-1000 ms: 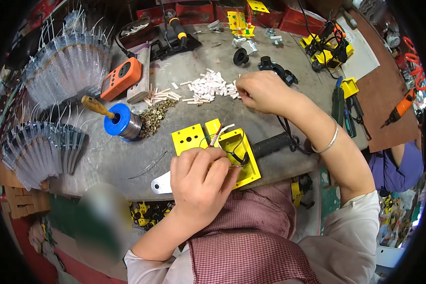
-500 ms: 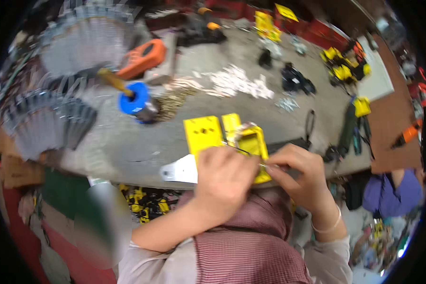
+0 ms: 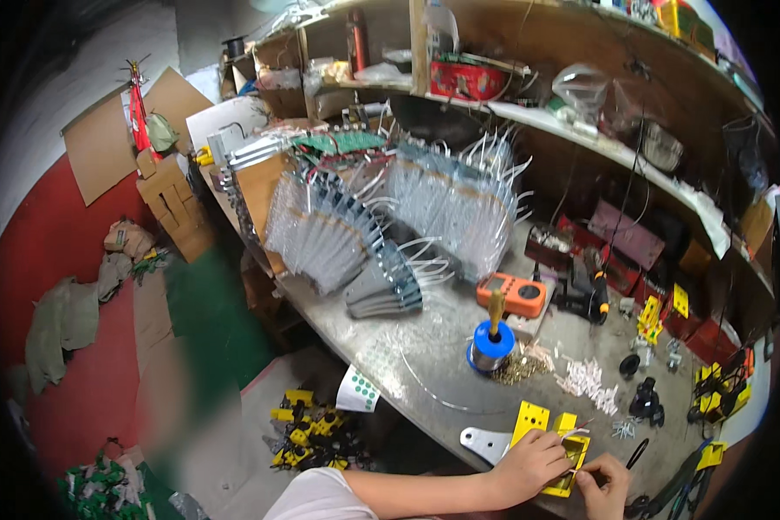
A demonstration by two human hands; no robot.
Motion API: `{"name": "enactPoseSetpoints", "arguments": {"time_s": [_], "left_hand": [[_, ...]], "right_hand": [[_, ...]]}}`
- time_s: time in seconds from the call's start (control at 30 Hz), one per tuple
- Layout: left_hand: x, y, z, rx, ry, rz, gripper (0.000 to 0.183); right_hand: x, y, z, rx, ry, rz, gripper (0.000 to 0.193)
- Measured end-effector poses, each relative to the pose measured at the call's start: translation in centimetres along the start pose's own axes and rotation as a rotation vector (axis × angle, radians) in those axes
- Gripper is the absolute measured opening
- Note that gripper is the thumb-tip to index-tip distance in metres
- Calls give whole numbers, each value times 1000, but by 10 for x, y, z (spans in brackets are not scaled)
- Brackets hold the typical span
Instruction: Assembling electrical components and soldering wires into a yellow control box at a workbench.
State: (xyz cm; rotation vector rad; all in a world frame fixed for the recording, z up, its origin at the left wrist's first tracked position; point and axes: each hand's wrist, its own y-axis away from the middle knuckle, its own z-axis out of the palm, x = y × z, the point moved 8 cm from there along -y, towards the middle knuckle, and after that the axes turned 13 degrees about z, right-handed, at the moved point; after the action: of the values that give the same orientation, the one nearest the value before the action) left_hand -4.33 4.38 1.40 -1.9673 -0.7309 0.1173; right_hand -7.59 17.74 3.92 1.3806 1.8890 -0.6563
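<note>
Both hands at work on the yellow box [image 3: 584, 454], right by the workbench [image 3: 442, 347]'s near edge

Left hand [image 3: 529, 469] bends its fingers over the box, hiding part of it, their grip impossible to tell; right hand [image 3: 607, 485], cut off below, has thumb and forefinger at the rim, any pinch too small to tell; the orange meter [image 3: 513, 295]'s markings blur, while a white sheet [image 3: 357, 392] shows green dots

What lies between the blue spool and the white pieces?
A heap of small brass-coloured parts lies there, with pale sticks at its edge; the head view shows it.
</note>
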Motion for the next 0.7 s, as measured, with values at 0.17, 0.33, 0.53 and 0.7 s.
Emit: {"name": "enactPoseSetpoints", "arguments": {"time_s": [0.17, 0.33, 0.53, 0.7], "left_hand": [[-5, -9, -7, 28, 1, -32, 11], [-3, -10, -7, 33, -23, -25, 15], [-1, -11, -7, 9, -32, 1, 14], [-2, -12, -10, 36, -50, 7, 14]], "right_hand": [[55, -2, 4, 3, -168, 334, 6], [61, 8, -3, 156, -367, 323, 14], [53, 8, 3, 211, -219, 181, 9], [55, 6, 0, 200, -219, 183, 9]]}}
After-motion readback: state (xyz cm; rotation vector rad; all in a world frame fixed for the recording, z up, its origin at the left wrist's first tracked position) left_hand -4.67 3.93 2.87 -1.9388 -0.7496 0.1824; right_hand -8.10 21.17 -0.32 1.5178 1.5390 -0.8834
